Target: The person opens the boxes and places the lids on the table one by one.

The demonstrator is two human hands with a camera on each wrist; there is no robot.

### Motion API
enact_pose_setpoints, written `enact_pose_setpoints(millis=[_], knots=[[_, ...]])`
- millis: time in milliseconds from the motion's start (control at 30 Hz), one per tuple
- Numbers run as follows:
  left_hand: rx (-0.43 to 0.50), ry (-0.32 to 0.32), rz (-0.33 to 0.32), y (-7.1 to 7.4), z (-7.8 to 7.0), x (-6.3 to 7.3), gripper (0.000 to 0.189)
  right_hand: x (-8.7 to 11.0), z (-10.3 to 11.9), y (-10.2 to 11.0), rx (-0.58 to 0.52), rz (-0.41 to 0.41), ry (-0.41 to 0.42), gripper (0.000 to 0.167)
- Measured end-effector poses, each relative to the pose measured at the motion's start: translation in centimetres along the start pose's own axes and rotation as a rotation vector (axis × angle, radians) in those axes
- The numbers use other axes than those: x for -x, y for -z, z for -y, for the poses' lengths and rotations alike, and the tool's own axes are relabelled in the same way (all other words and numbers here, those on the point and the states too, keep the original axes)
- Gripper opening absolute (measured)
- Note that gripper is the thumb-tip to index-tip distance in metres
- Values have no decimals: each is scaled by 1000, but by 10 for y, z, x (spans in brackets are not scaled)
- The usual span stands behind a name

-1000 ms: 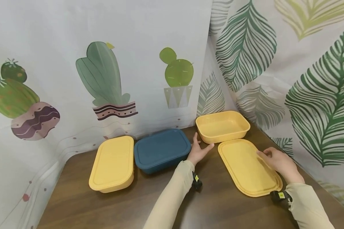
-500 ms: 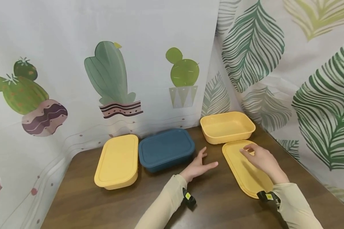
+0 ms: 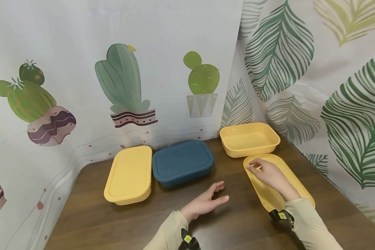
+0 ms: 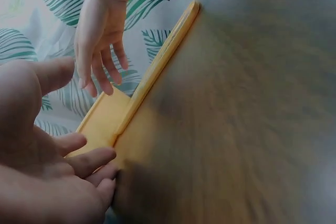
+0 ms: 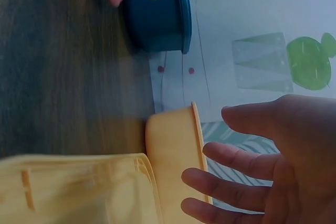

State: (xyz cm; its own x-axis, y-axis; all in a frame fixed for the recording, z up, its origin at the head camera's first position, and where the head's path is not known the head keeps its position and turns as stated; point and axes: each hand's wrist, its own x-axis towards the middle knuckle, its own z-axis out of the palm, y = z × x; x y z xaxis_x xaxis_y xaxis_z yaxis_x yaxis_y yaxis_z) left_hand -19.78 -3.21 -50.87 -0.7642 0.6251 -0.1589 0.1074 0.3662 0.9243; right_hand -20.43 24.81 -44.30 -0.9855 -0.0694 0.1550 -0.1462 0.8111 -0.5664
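Observation:
In the head view my left hand (image 3: 203,204) hovers over the table in front of the blue lidded box (image 3: 182,161), fingers extended and holding nothing. My right hand (image 3: 270,175) is over the loose yellow lid (image 3: 285,168), its fingers bent slightly and apart from the lid. Behind that lid stands the yellow box (image 3: 250,152), uncovered, its inside bare. The right wrist view has the right hand (image 5: 299,166) with spread fingers beside the box wall (image 5: 176,150). The left wrist view shows the left palm (image 4: 58,182) and, beyond it, the yellow lid's edge (image 4: 157,72).
A yellow box with its lid on (image 3: 129,173) stands left of the blue one, close beside it. The brown wooden table (image 3: 109,225) ends against a cactus-print wall cloth (image 3: 165,69) at the back and a leaf-print cloth (image 3: 337,152) at the right.
The left hand has drawn back from beside the blue box toward the near side of the table. The right hand has moved left across the yellow lid. The boxes and lid stay in place.

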Motion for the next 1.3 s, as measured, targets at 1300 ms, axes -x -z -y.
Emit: enact_pose_setpoints(millis=[1300], knots=[[-93, 286, -333, 136, 19, 100, 73, -54, 58, -67, -246, -74, 0, 37]])
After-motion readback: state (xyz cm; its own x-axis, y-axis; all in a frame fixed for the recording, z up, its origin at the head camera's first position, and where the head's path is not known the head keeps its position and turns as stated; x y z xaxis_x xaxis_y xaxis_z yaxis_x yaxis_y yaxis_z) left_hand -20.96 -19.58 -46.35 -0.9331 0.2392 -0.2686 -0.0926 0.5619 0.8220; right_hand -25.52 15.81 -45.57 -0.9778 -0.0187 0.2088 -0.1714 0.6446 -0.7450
